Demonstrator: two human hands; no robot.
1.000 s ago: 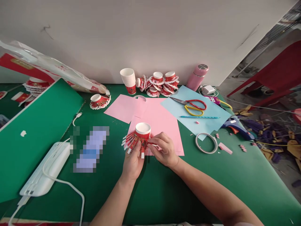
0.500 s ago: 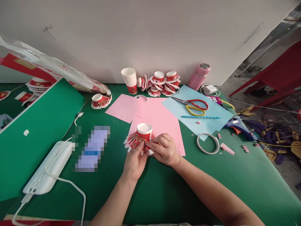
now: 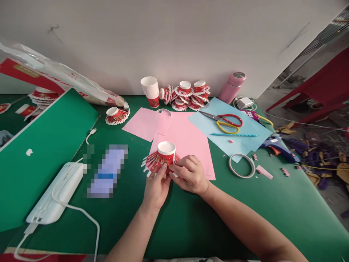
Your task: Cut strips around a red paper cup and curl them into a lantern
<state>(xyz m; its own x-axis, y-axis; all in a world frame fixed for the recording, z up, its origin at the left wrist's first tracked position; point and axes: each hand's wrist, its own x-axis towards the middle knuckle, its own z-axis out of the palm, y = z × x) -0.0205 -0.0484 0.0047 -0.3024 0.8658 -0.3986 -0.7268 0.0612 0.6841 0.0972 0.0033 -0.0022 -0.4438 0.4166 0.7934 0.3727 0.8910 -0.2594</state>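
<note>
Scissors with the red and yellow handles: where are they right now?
In the head view, the scissors lie right of centre on the light blue paper, just beyond the slim blue stick and nearer than the pink bottle.

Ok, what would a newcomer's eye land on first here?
Front and centre, an upturned red-and-white paper cup with a cut, flared fringe, held by the left hand and right hand. To its right, metal scissors with red and yellow handles lie on a light blue paper sheet; behind them is a pink cylindrical flask.
</note>
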